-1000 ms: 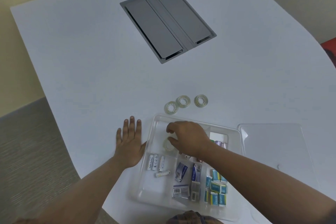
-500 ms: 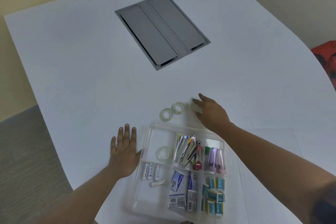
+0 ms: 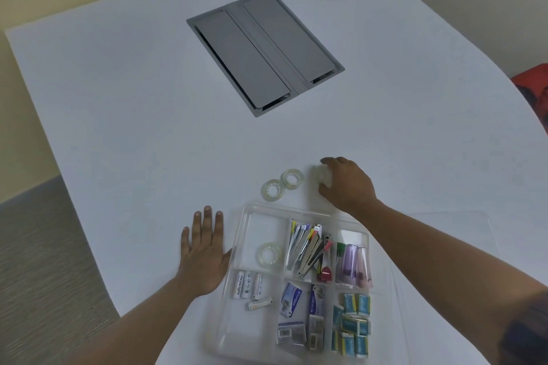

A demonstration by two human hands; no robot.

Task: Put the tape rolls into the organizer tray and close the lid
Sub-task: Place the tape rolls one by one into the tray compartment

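A: Tape rolls?
B: One in the organizer tray (image 3: 237, 249) top-left compartment (image 3: 269, 255); two on the table (image 3: 118, 127) (image 3: 272, 190); one pinched by right hand (image 3: 347, 184).
A: Left hand (image 3: 204, 255)?
B: Flat, fingers spread, empty, beside tray.

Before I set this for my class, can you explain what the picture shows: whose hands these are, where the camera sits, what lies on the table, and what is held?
There is no machine here: a person works with bare hands, filmed by a camera worn on their head, looking down. The left hand lies flat on the white table beside a clear organizer tray. The right hand closes round a tape roll on the table beyond the tray. Two more tape rolls lie there, and one is already in a tray compartment. Other compartments hold batteries and small stationery. The clear lid lies to the right, still off.
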